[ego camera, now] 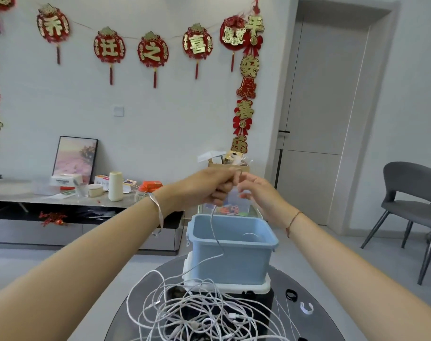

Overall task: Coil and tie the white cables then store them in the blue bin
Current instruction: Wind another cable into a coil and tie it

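Head view: the blue bin [231,262] stands on a white base [263,287] at the far side of a round dark desk [281,279]. Above the bin's far rim both hands meet. The left hand [209,185] is fisted, its grip clenched round the held cable [215,232], a thin white strand. This strand hangs from the fist, drops past the bin's near-left wall and runs down into the tangle of white cables [197,313], which is heaped on the desk just in front of the bin.

The right hand [256,195] is level with the fist and touches it at the fingertips — whether its grip pinches the strand or is merely laid against it, I cannot tell. Inside the bin, against its right wall, a pale loop [251,236] shows. To the right of the bin, on the desk, lie a black ring tie [291,295] and, nearer the camera, a white clip [307,308], slightly apart from each other.
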`<action>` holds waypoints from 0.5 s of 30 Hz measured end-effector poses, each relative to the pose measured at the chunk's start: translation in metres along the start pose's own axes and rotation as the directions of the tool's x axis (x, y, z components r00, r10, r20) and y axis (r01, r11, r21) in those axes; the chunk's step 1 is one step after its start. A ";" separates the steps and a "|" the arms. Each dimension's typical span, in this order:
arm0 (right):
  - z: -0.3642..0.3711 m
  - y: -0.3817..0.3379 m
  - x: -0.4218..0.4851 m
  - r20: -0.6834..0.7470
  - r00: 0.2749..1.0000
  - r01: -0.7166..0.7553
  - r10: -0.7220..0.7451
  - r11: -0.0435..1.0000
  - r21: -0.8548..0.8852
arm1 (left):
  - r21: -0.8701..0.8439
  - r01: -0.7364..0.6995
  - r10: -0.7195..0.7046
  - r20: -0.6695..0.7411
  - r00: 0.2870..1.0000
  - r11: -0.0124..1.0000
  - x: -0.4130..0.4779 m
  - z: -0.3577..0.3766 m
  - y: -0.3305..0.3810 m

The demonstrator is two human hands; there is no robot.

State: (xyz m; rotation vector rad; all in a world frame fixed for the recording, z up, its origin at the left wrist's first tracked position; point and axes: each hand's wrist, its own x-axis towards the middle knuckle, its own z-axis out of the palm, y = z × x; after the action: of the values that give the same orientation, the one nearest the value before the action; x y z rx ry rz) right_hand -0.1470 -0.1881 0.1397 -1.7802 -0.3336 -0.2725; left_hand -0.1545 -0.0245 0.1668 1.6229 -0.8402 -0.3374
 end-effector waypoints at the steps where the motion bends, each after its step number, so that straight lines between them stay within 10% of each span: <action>1: 0.004 0.000 0.002 0.007 1.000 0.012 -0.012 1.000 -0.013 | -0.097 -0.032 0.032 0.007 0.999 0.995 0.000 -0.003 0.008; 11: 0.054 0.010 0.000 0.188 0.982 -0.061 0.026 0.981 0.187 | -0.465 -0.323 0.224 -0.256 0.940 0.824 0.021 -0.034 0.053; 15: 0.053 0.012 -0.001 0.045 0.987 0.158 -0.153 0.977 -0.141 | -0.459 -0.391 0.204 -0.405 0.891 0.798 0.029 -0.046 0.050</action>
State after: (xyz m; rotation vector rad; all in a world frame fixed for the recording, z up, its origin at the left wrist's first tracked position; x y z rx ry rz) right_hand -0.1431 -0.1391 0.1162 -1.9049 -0.4891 -0.3864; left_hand -0.1219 -0.0116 0.2314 0.9632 -0.6513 -0.0438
